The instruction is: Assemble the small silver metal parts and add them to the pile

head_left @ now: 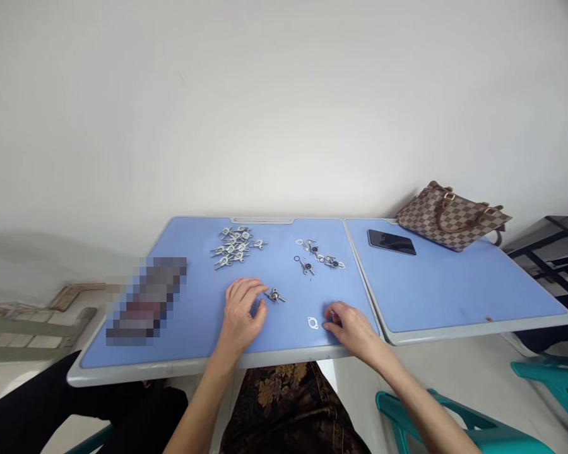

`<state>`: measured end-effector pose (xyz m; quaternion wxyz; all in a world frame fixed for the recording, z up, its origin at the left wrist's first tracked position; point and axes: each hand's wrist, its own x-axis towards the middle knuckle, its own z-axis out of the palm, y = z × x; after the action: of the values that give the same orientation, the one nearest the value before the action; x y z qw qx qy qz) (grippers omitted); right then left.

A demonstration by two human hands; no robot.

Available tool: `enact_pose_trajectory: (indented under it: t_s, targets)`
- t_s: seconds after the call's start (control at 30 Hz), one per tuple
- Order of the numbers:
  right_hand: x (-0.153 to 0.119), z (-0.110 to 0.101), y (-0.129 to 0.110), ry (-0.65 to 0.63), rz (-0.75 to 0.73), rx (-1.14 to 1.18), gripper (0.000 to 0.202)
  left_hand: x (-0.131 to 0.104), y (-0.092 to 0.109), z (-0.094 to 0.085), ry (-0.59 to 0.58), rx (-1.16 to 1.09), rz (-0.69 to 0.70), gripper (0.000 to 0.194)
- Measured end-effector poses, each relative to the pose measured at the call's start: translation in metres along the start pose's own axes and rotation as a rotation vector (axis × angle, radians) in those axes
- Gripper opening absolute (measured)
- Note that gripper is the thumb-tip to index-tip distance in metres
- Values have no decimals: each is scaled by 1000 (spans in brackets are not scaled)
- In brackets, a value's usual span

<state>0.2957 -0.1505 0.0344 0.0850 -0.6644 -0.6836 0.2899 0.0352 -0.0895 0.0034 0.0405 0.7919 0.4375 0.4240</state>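
My left hand (243, 309) rests on the blue table with thumb and fingers apart. Its fingertips come right up to a small metal fitting (275, 296) with a round body and thin side stubs; whether they touch it I cannot tell. My right hand (353, 325) is curled at the table's front, thumb and fingers drawn together. Whatever is in that pinch, if anything, is too small to make out. Just left of it lies a flat metal gasket (312, 323) with a large centre hole.
Similar metal fittings (236, 246) are heaped at the back left. Loose parts and rings (319, 255) lie at the back right. Beyond the table seam are a phone (391, 242) and a checked handbag (449, 217). A blurred-out object (149, 302) sits at left. Teal stools (459, 422) stand below.
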Motion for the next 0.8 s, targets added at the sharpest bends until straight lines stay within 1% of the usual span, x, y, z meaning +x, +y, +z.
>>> enact_pose_trajectory:
  t_s: [0.07, 0.1, 0.13, 0.17, 0.27, 0.37, 0.43, 0.47, 0.53, 0.6, 0.63, 0.7, 0.8]
  targets:
    - [1, 1, -4, -3, -18, 49, 26, 0, 1, 0, 1, -8, -3, 24]
    - [2, 3, -7, -4, -27, 45, 30, -1, 1, 0, -1, -14, -5, 24]
    - [3, 5, -11, -4, -31, 22, 30, -1, 1, 1, -4, -20, -9, 25]
    - [4, 8, -14, -1, -24, -15, 26, -1, 1, 1, -8, -26, -13, 25]
    - [9, 17, -18, 13, -5, -93, 7, -1, 0, 1, -18, -35, -20, 24]
    - [12, 19, -15, 19, -19, -46, 5, 0, 1, -2, -15, -37, -19, 23]
    - [14, 18, -12, 15, -34, 37, 7, 0, 8, -5, -54, -32, 1, 22]
    - [14, 17, -10, 13, -42, 74, 10, -1, 14, -5, -109, -22, 24, 21]
    - [15, 17, -9, 17, -51, 114, 14, -4, 30, -2, -273, 13, 71, 19]
    - [16, 18, -8, 33, -49, 113, 13, -9, 48, 6, -429, 78, 114, 13]
    - [16, 19, -8, 41, -48, 108, 12, -11, 56, 11, -490, 127, 104, 11]
    - [16, 21, -8, 60, -51, 99, 12, -15, 68, 22, -564, 223, 49, 8]
    - [15, 24, -8, 76, -70, 95, 11, -18, 73, 33, -633, 266, -77, 12]
